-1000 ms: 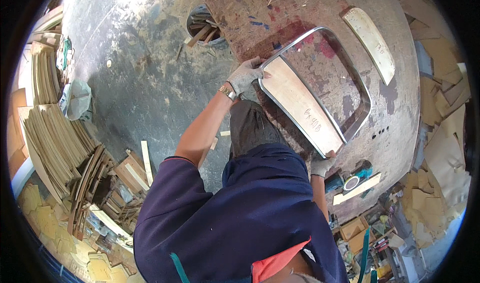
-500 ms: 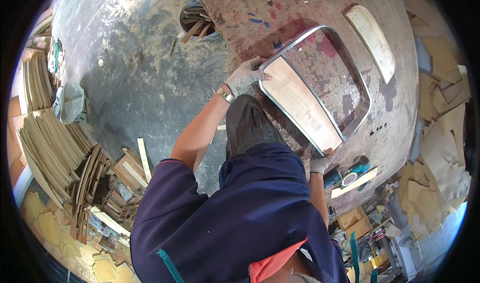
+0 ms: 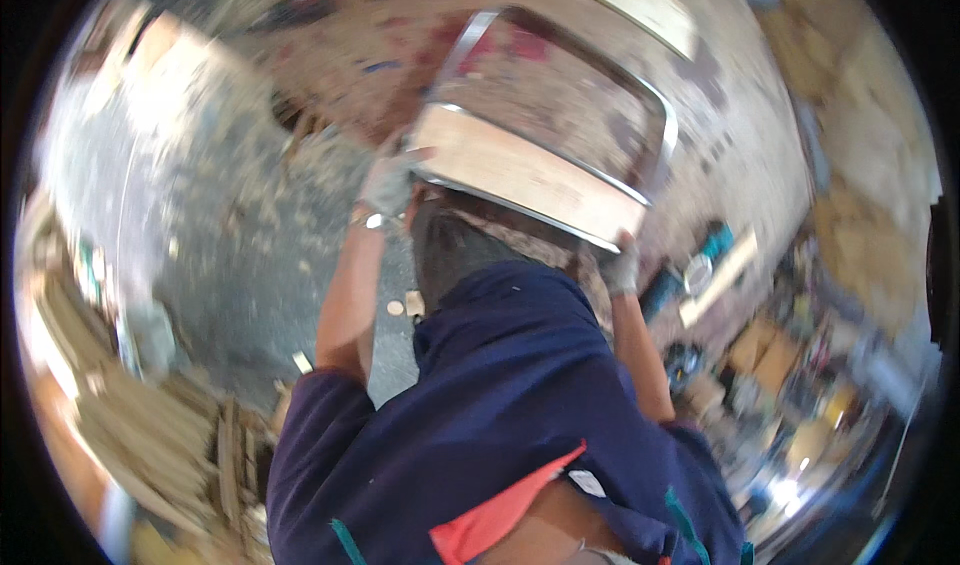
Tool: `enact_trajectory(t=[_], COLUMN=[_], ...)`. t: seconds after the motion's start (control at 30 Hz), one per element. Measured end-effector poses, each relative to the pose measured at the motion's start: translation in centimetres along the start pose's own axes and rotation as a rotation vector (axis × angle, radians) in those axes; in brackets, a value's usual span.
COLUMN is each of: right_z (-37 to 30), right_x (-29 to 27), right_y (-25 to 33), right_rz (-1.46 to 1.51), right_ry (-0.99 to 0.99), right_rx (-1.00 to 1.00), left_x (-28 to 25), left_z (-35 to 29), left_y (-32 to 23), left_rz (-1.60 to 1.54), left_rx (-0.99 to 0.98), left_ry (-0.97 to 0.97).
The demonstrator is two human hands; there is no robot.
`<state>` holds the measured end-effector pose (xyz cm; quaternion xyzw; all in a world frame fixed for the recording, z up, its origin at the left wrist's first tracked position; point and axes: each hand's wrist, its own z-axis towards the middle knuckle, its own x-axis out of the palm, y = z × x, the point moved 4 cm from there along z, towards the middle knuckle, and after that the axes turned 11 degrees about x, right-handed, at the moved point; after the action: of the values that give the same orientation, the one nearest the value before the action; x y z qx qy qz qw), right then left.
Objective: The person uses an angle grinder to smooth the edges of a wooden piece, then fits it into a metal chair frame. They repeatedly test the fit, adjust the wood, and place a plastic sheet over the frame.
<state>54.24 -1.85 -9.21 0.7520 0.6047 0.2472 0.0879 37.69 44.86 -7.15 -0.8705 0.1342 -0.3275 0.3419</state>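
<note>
Both of my gloved hands grip a rounded metal frame [image 3: 668, 130] held over the stained work surface. A pale wooden board [image 3: 530, 170] lies across the frame's near part, and the far part is an open loop. My left hand [image 3: 385, 180] is closed around the near left corner, its thumb on the board's end. At the near right corner, my right hand [image 3: 620, 265] is closed with its thumb on the rim and board end. The fingers under the frame are hidden, and motion blurs the view.
A curved pale wooden panel [image 3: 640, 7] lies on the far side. To the right are a teal power tool [image 3: 697, 273] and a light wood strip [image 3: 722, 277]. Wood pieces are stacked at lower left [image 3: 140, 435]; brown sheets [image 3: 850, 255] lie along the right.
The view has turned and blurred. The frame with its board now appears further left and more level across the picture. Both hands keep their hold at its corners.
</note>
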Motion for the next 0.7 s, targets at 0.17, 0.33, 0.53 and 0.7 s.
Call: enact_trajectory(t=[0.17,0.33,0.53,0.7], right_z=[-0.3,0.2,-0.3,-1.6], right_x=[0.9,1.8,2.3,3.4], right_y=[-0.5,-0.8,-1.0,-1.5], right_rz=[0.047,0.164,0.153,0.254], right_ry=[0.054,0.108,0.124,0.127], right_rx=[-0.042,-0.047,-0.118,-0.112], left_x=[-2.7,-5.5,-5.0,-5.9], left_z=[1.7,3.7,3.3,3.6], left_y=[1.0,1.5,0.7,0.2], left_rz=[0.168,0.179,0.146,0.094], left_rx=[0.03,-0.027,-0.019,-0.081], left_ry=[0.01,-0.001,0.002,0.106])
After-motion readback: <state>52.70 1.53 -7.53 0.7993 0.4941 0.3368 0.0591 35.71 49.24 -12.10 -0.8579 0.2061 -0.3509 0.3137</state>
